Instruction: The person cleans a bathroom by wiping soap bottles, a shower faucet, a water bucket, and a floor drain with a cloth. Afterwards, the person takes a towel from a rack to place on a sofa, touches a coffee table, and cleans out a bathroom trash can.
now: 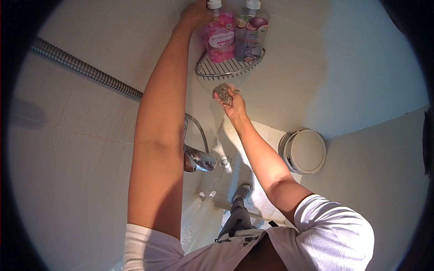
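My left hand (197, 16) is raised at the top, closed at the neck of a pink pump bottle (220, 38); its fingertips are partly hidden there. That bottle stands upright on a wire corner shelf (228, 68). Beside it is a clear pump bottle (253, 36) with a fruit label and a white pump. Below the shelf, apart from it, my right hand (234, 103) grips a crumpled grey-brown cloth (223, 92).
A ribbed metal shower hose (86, 67) crosses the left wall. A chrome tap (201, 160) sits partly behind my left arm. On the tiled floor are a drain (224, 161) and a round pale-lidded bin (307, 151). My shoe (242, 192) shows lower down.
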The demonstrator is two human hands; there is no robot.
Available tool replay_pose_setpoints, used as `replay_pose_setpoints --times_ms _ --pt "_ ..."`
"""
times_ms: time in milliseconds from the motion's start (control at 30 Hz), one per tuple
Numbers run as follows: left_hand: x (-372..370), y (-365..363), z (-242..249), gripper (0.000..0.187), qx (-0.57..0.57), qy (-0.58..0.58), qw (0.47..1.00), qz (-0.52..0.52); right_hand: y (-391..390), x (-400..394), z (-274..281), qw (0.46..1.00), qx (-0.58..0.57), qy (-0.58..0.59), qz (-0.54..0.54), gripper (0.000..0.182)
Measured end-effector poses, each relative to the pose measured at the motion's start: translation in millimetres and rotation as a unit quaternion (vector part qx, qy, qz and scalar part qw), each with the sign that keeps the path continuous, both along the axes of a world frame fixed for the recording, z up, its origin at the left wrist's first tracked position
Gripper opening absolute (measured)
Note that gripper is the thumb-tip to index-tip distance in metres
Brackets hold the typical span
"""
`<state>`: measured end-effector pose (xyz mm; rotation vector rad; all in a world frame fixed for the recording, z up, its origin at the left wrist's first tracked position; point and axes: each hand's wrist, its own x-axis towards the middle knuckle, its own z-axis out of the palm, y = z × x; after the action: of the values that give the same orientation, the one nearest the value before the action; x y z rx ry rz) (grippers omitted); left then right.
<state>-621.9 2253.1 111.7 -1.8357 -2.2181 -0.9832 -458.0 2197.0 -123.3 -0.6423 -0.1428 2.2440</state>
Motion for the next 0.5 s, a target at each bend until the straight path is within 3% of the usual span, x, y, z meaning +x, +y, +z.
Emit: replay_pose_setpoints --times_ms 200,267,333,400,467,500 --pt "-11 18 -4 0.041 -0.017 -0.002 0.998 0.065 35 -22 10 0.992 -0.046 0.104 0.054 0.028" --pt "-29 22 -7 0.063 -0.018 0.049 0.998 -0.043 36 -21 9 0.982 -0.085 0.149 0.083 0.033" --pt "-30 18 -2 0.062 -0.020 0.018 0.997 -0.071 19 -9 27 0.997 0.047 0.069 0.003 0.037" --pt "-22 10 -1 0.061 -0.026 -0.018 0.995 -0.095 16 9 24 0.997 0.013 0.067 0.022 0.034" --pt "-18 9 1 0.059 -0.026 -0.016 0.998 -0.056 22 26 38 0.997 -0.017 0.066 0.045 0.031" --pt "-17 10 2 0.059 -0.026 -0.017 0.998 -0.056 24 38 65 0.970 0.185 -0.158 0.031 0.025"
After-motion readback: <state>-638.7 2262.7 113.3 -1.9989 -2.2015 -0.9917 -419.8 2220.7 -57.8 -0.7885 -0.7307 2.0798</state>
